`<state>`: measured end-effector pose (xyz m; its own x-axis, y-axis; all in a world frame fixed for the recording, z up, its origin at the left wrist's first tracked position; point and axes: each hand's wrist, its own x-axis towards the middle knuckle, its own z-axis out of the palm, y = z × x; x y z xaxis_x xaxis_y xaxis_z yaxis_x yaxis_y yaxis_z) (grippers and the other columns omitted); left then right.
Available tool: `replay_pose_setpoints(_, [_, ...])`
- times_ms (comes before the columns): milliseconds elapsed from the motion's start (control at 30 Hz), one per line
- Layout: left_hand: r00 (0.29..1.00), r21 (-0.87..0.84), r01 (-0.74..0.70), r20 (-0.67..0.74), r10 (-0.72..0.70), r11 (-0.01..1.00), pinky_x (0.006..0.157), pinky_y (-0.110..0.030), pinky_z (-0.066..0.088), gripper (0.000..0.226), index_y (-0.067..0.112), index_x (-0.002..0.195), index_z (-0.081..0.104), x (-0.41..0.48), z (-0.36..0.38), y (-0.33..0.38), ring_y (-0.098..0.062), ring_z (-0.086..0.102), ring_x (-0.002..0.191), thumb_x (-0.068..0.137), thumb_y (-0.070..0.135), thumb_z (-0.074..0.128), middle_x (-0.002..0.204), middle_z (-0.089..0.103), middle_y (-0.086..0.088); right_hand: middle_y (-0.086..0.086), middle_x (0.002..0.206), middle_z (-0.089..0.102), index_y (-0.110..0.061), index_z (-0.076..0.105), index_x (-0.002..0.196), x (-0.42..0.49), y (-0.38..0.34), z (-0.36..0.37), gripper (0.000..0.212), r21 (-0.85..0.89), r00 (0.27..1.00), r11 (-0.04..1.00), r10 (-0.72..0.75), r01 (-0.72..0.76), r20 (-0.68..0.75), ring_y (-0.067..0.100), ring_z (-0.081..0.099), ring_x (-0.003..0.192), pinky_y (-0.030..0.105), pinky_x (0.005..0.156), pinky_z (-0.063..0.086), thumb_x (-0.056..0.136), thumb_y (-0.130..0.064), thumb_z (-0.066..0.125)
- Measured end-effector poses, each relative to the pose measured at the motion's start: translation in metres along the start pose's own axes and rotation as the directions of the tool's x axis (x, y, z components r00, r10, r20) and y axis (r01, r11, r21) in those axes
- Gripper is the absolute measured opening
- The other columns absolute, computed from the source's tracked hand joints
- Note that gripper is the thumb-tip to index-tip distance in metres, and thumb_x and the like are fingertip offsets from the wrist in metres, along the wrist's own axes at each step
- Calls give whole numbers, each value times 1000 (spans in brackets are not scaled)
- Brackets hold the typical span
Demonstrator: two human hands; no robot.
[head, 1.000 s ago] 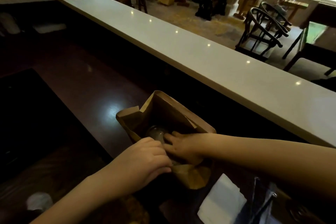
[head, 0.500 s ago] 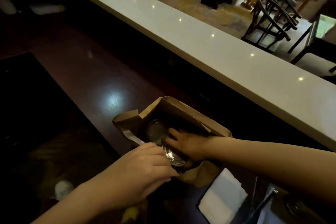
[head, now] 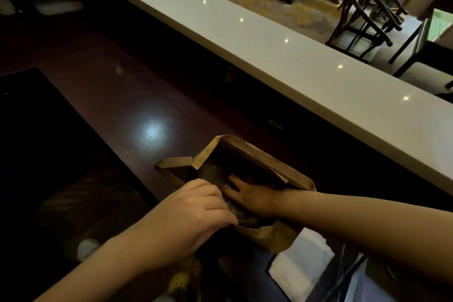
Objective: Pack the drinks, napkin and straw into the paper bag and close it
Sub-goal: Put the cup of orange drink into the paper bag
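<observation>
Brown paper bag [head: 267, 162] is standing open on dark wood bench [head: 103, 95], near-centre, w/ mouth flaps splaying outward. Right hand [head: 255, 200] is reaching inside bag, fingers spread over a clear drink lid [head: 213, 173] sitting deep in the bag; grip can't be told. Left hand [head: 196, 211] is curling at bag's near-left rim, fingers bent; what it's pinching is hidden. White napkin [head: 301, 267] is lying on bench just near-right of bag.
</observation>
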<state>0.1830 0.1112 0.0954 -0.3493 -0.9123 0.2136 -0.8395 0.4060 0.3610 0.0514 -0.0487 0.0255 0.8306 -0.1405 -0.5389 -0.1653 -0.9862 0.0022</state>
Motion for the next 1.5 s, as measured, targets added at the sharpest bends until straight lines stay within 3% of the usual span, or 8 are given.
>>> replay_pose_setpoints(300, [998,-14,51,-26,-51,999,91,-23,37,24,33,102,63,-1,-3,-3,-1,55,94,91,31,42,95,67,18,13,156,1,-26,3,148,-7,1,-25,95,18,999,1000,-18,17,26,37,31,133,40,105,36,79,-38,68])
replay_pose_setpoints(567, [992,66,85,-101,-78,994,107,-30,27,24,32,98,65,1,-12,-8,1,54,99,88,35,44,96,68,18,3,158,-21,-33,-9,147,-32,-1,-75,108,-221,1000,975,-2,1,-3,35,-11,145,57,114,9,72,-60,64])
replay_pose_setpoints(767, [989,94,102,-121,-90,990,109,-28,21,28,31,95,67,6,-19,-13,0,51,98,86,33,41,93,70,13,2,157,-23,-33,-8,148,-68,9,-92,105,-217,996,973,90,-83,25,31,-21,143,53,113,-11,74,-62,60])
replay_pose_setpoints(867, [987,109,114,-130,-100,987,108,-32,28,28,28,94,67,12,-21,-18,-5,58,96,85,34,41,92,70,10,3,157,-21,-32,-7,148,-90,20,-100,101,-207,988,967,153,-151,-4,29,-22,143,51,112,-15,76,-61,58])
replay_pose_setpoints(967, [986,124,113,-133,-97,986,107,-38,34,29,26,92,68,21,-25,-24,-7,60,94,85,34,41,90,70,8,2,158,-19,-32,-5,148,-108,35,-105,99,-163,971,957,237,-238,-28,24,-22,143,54,111,-19,76,-65,55])
replay_pose_setpoints(1100, [984,102,112,-154,-95,989,107,-27,27,35,24,88,70,36,-32,-26,-1,53,94,81,38,38,88,70,6,-1,159,-16,-32,2,149,-126,45,-104,96,-89,951,948,301,-306,-64,19,-22,143,56,112,-19,75,-68,52])
replay_pose_setpoints(1367, [991,-15,122,-55,-123,992,108,-37,30,35,32,93,64,39,-39,-14,4,50,99,77,46,36,91,61,19,-5,159,-13,-33,9,148,-145,43,-88,89,91,911,932,363,-352,-196,21,-20,144,54,115,-14,77,-69,48])
replay_pose_setpoints(1500, [972,-26,22,-232,-28,999,95,-27,46,31,23,107,62,38,-34,32,-2,54,102,83,34,47,104,65,8,-6,159,-12,-34,3,148,-164,39,-73,88,262,867,908,398,-327,-299,19,-15,145,46,116,-10,79,-66,47])
